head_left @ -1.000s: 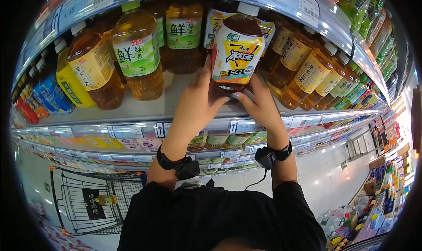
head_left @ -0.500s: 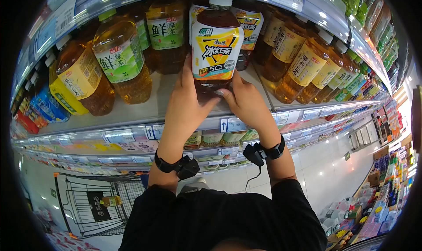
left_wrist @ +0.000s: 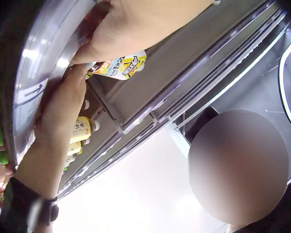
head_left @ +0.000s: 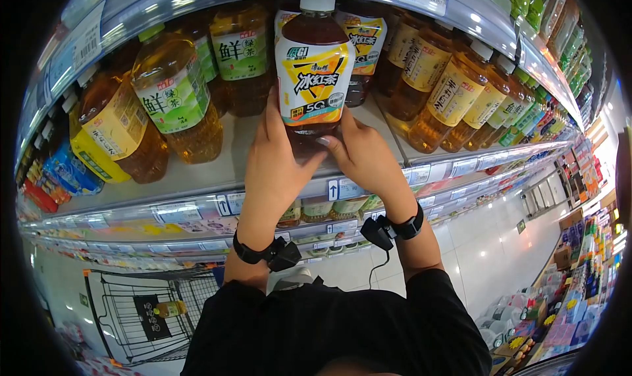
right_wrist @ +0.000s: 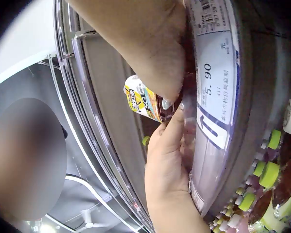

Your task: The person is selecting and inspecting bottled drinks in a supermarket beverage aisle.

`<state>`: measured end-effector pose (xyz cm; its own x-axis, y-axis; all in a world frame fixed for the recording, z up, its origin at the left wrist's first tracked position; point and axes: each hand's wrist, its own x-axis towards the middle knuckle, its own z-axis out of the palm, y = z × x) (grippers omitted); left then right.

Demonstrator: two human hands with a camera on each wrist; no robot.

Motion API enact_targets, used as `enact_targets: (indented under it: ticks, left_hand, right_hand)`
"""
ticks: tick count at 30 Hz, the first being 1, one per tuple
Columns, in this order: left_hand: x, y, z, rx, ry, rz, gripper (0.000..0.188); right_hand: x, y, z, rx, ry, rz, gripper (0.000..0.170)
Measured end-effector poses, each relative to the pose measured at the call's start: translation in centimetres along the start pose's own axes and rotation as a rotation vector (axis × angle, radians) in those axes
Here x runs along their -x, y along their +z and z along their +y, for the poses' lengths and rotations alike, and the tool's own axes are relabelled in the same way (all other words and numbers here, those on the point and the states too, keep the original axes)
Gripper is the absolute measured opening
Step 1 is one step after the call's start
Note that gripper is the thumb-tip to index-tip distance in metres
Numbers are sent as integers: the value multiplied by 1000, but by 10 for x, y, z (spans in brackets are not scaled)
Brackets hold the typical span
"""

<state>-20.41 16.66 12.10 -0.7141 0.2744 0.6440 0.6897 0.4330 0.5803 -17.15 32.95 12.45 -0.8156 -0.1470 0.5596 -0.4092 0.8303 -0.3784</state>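
A large dark tea bottle with a white cap and a yellow-and-white label [head_left: 315, 80] stands upright at the shelf front in the head view. The left hand [head_left: 280, 162] grips its left side low down, and the right hand [head_left: 368, 155] holds its lower right side, thumbs near each other at the base. In the left wrist view part of the label [left_wrist: 126, 67] shows beyond the left hand [left_wrist: 140, 29]. The right wrist view has the label [right_wrist: 141, 99] past the right hand [right_wrist: 145, 48], with the left hand [right_wrist: 167, 174] below. Some fingertips are hidden behind the bottle.
Green-label bottles [head_left: 172, 96] stand left of the held bottle, and yellow-label bottles [head_left: 454, 100] to the right. Another similar yellow-and-white bottle [head_left: 363, 44] is close behind. The shelf's price rail [head_left: 178, 213] runs below the hands. A shopping cart [head_left: 125, 340] holding one bottle [head_left: 170, 309] stands lower left.
In the head view, both hands and the bottle have shifted left and the bottle appears more upright. The shelf has also shifted in view, and both hands keep their hold.
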Motion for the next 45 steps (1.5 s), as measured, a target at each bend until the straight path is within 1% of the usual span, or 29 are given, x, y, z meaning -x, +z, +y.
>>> enact_targets:
  ticks: [5, 8, 11, 14, 20, 23, 26, 29, 32, 35, 38, 39, 42, 43, 45]
  left_hand:
    - [2, -1, 0, -38, -13, -16, 99]
    - [2, 0, -1, -63, 75, 92, 96]
    - [2, -1, 0, -45, 49, 77, 96]
    - [3, 0, -1, -43, 17, 55, 96]
    - [5, 1, -2, -83, 66, 81, 96]
    - [6, -2, 0, -71, 57, 32, 101]
    - [6, -3, 2, -69, 57, 39, 100]
    - [7, -2, 3, -63, 55, 77, 96]
    - [8, -2, -1, -72, 92, 85, 96]
    - [8, -3, -1, -87, 124, 93, 95]
    - [9, -3, -2, -39, 57, 9, 96]
    - [9, -3, -2, -41, 53, 11, 95]
    - [10, -4, -2, -44, 59, 12, 94]
    - [10, -4, -2, -45, 73, 17, 94]
    - [9, -5, -3, -63, 103, 31, 94]
  right_hand:
    - [1, 1, -2, -10, 5, 2, 65]
    - [1, -2, -5, 0, 19, -32, 64]
    - [1, -3, -7, -40, 53, -36, 48]
    - [1, -6, -8, -22, 34, -61, 64]
    - [2, -8, -8, -47, 35, -83, 62]
    - [2, -10, -10, -52, 17, -90, 61]
    - [2, -9, -10, -44, 19, -80, 62]
    - [3, -6, -9, -56, 12, -50, 58]
    - [1, -13, -8, -136, 70, -74, 54]
    - [-6, -17, 12, -11, -160, 286, 48]
    - [-22, -27, 15, -410, 48, 493, 44]
    - [-29, -35, 13, -415, 102, 538, 41]
    - [-46, -38, 41, -528, 261, 440, 43]
    - [-56, -34, 76, -340, 228, 299, 55]
    - [-65, -27, 76, -298, 218, 375, 57]
